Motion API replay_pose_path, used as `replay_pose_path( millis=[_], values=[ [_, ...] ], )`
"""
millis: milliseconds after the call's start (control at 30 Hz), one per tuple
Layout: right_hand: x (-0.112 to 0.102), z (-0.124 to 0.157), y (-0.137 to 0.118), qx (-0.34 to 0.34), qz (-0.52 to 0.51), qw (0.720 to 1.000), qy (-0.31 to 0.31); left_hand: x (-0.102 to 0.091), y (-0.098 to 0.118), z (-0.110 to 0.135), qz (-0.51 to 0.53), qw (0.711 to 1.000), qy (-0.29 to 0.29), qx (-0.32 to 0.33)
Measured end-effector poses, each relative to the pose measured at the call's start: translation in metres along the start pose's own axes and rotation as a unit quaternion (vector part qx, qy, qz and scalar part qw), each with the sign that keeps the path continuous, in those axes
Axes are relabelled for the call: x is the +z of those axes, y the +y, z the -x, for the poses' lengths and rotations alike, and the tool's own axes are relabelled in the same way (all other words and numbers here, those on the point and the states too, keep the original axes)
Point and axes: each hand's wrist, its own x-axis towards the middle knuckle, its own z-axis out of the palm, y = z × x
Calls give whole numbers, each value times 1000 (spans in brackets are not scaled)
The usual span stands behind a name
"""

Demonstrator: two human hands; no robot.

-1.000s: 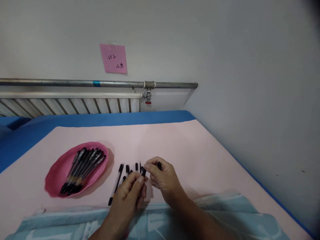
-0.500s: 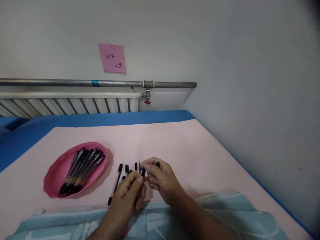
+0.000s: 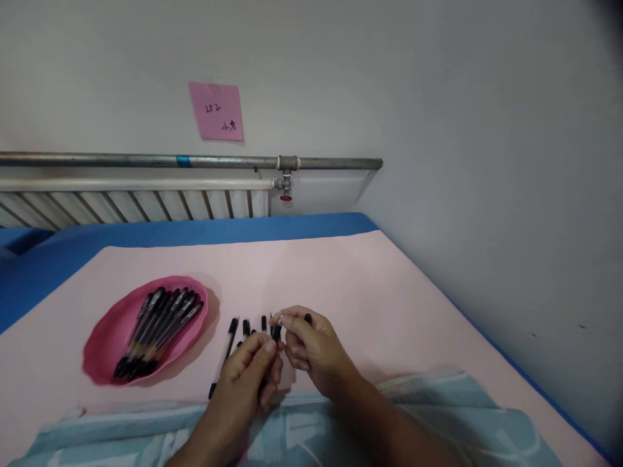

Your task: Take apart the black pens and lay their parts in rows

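Observation:
My left hand (image 3: 250, 376) and my right hand (image 3: 311, 347) meet low in the middle of the pink sheet (image 3: 341, 279). Both are closed on one black pen (image 3: 276, 333): the left fingers grip its barrel, the right thumb and forefinger pinch its upper tip. A black cap end (image 3: 308, 318) pokes out above my right knuckles. Several loose pens (image 3: 228, 344) lie side by side on the sheet just behind and left of my hands, partly hidden by them. Further left, a pink oval dish (image 3: 109, 337) holds several capped black pens (image 3: 160, 331).
A light blue patterned cloth (image 3: 438, 421) lies along the near edge under my forearms. Blue bedding (image 3: 195, 230) borders the sheet at the back and left. Behind it run a radiator (image 3: 131, 204) and a metal pipe (image 3: 195, 161) with a valve. A pink note (image 3: 217, 111) is stuck on the wall.
My hands have drawn slightly closer together and the right fingers have shifted onto the pen's tip. The view has drifted a little; the dish and loose pens lie as before.

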Motion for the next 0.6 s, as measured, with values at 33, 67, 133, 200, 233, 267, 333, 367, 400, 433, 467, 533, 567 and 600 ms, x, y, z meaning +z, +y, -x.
replay_pose_path(
  millis=[33, 67, 133, 200, 233, 267, 333, 367, 400, 433, 467, 533, 567, 600],
  values=[
    [1, 0, 0, 6, 2, 1000, -3, 0, 1, 0, 3, 1000, -1, 1],
    [1, 0, 1, 7, 4, 1000, 1, 1, 2, 0, 0, 1000, -3, 8],
    [3, 0, 3, -4, 11, 1000, 27, 2, 2, 1, -9, 999, -5, 31],
    [3, 0, 4, -18, 13, 999, 48, 3, 2, 1, -14, 999, -3, 40],
    [3, 0, 4, -22, 11, 998, 50, 3, 1, 0, -9, 999, 0, 35],
    [3, 1, 4, -22, 8, 999, 47, 3, 0, 0, -3, 1000, 2, 26],
    [3, 1, 2, -11, 1, 1000, 24, 2, -1, -1, 3, 1000, 1, 8],
    [2, 1, 2, -3, -3, 1000, 8, 1, -1, -2, 5, 1000, -2, 5],
    [2, 1, 1, 4, -5, 1000, -4, 0, -1, -2, 7, 1000, -4, 4],
    [2, 1, 1, 9, -5, 1000, -9, 0, -1, -2, 7, 1000, -7, 6],
    [2, 1, 1, 10, -5, 1000, -5, -1, -1, -2, 8, 1000, -9, 10],
    [3, 1, 2, 5, -7, 1000, 16, 1, 1, -1, 8, 1000, -11, 15],
    [3, 0, 3, 1, -7, 1000, 28, 1, 1, -1, 8, 1000, -10, 14],
    [3, 0, 3, -3, -7, 999, 35, 2, 1, -1, 9, 1000, -8, 11]
  ],
)
